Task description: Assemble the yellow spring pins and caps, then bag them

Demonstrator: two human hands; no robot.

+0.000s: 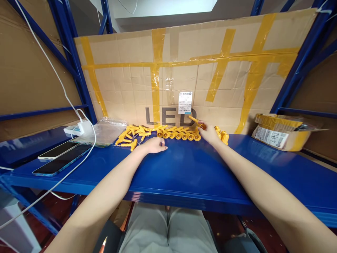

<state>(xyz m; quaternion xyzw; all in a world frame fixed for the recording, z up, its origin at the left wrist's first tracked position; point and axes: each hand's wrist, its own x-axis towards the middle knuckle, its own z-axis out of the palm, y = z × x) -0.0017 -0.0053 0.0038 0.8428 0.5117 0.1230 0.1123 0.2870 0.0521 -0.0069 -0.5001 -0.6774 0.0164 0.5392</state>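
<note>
My right hand (209, 134) is closed round a yellow plastic piece with a round cup end (194, 119), raised at the right end of a row. Similar yellow pieces (178, 135) stand side by side along that row, their hollow round ends facing me. My left hand (154, 145) lies low on the table in front of the row's left part, thumb apart from its loosely bent fingers, with nothing seen in it. Left of it is a loose heap of yellow pieces (133, 144), some with small chains. More yellow parts (224, 137) sit beyond my right wrist.
The blue metal table (173, 175) backs onto a taped cardboard sheet (118, 84). At the left are two phones (61, 160), a white charger with cable (84, 127) and a clear plastic bag (110, 131). A taped carton (279, 133) stands at the right.
</note>
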